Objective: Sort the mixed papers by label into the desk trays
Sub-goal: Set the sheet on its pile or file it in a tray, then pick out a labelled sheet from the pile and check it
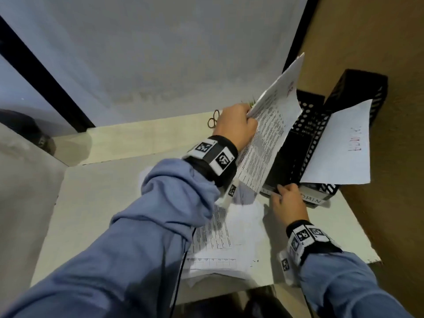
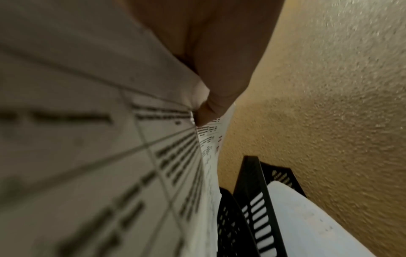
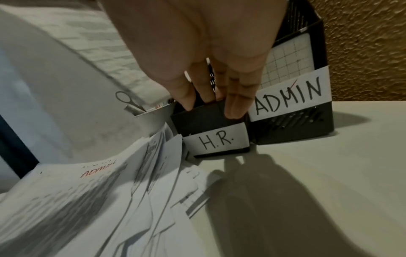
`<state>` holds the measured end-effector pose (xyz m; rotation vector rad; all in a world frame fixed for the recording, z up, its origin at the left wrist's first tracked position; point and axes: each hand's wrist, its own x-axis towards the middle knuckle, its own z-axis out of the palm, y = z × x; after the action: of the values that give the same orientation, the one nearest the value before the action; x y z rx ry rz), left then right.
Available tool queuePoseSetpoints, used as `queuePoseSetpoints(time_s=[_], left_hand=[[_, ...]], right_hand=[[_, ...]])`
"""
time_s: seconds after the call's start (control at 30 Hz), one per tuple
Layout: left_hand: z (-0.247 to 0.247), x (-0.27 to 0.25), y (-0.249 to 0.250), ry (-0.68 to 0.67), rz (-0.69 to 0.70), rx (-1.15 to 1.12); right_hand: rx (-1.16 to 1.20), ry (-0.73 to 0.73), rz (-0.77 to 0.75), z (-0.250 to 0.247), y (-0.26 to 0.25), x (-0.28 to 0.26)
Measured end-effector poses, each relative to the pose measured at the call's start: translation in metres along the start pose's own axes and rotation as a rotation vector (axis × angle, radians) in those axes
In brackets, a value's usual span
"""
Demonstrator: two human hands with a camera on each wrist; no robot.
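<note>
My left hand (image 1: 249, 117) grips a few printed sheets (image 1: 268, 138) by their edge and holds them tilted above the black H.R. tray (image 1: 298, 143). In the left wrist view the thumb (image 2: 215, 104) presses on the printed sheets (image 2: 110, 156). My right hand (image 1: 281, 190) rests its straight fingers (image 3: 235, 107) on the front rim of the H.R. tray (image 3: 206, 120), above its label (image 3: 217, 140). Beside it stands the ADMIN tray (image 3: 287, 97), with a white sheet (image 1: 339, 148) marked in red leaning in it. A mixed pile of papers (image 1: 229, 237) lies on the desk under my left forearm.
The pale desk (image 1: 114, 203) ends at a textured brown wall (image 1: 390, 203) just right of the trays. Scissors (image 1: 213, 119) stand in a metal cup (image 3: 151, 114) behind my left hand. A cable hangs off the desk's front edge.
</note>
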<state>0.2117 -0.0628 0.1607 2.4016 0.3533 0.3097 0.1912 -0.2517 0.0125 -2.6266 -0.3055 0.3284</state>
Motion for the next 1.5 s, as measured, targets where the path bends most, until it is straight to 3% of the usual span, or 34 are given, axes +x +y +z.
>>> queuePoseSetpoints(time_s=[0.27,0.47,0.63,0.8,0.9,0.97,1.07,1.13,1.2,1.33,1.5], left_hand=[[0.075,0.044,0.036,-0.170,-0.060,0.119],[0.110,0.049,0.027,-0.336,-0.161,0.148],[0.113,0.043,0.017,-0.229,-0.168,0.042],[0.078,0.021,-0.001,0.039,-0.146,-0.214],[0.050,-0.007,-0.044,0.160,-0.265,-0.247],[0.039,-0.034,-0.093,0.147,-0.454,-0.145],[0.034,-0.088,-0.167,-0.060,-0.814,0.084],[0.035,-0.123,-0.195,-0.145,-0.947,0.154],[0.039,-0.149,-0.205,-0.162,-0.974,0.174],[0.048,-0.173,-0.212,-0.057,-0.974,0.068],[0.046,-0.182,-0.214,0.046,-0.928,-0.042]], right_hand=[[-0.002,-0.060,-0.078,0.004,0.010,-0.005],[-0.003,-0.055,-0.146,0.004,0.018,-0.005],[-0.037,-0.044,-0.152,0.007,0.020,-0.003],[-0.046,-0.028,-0.139,0.007,0.019,-0.001],[-0.040,-0.049,-0.104,0.003,0.016,0.001],[-0.038,-0.003,-0.084,0.002,0.012,-0.002],[0.030,0.134,-0.117,0.008,0.006,-0.013],[0.075,0.091,-0.159,0.020,0.000,-0.021],[0.136,-0.021,-0.141,0.037,-0.011,-0.025],[0.233,-0.190,0.036,0.068,-0.039,-0.026],[0.293,-0.204,0.162,0.083,-0.056,-0.015]])
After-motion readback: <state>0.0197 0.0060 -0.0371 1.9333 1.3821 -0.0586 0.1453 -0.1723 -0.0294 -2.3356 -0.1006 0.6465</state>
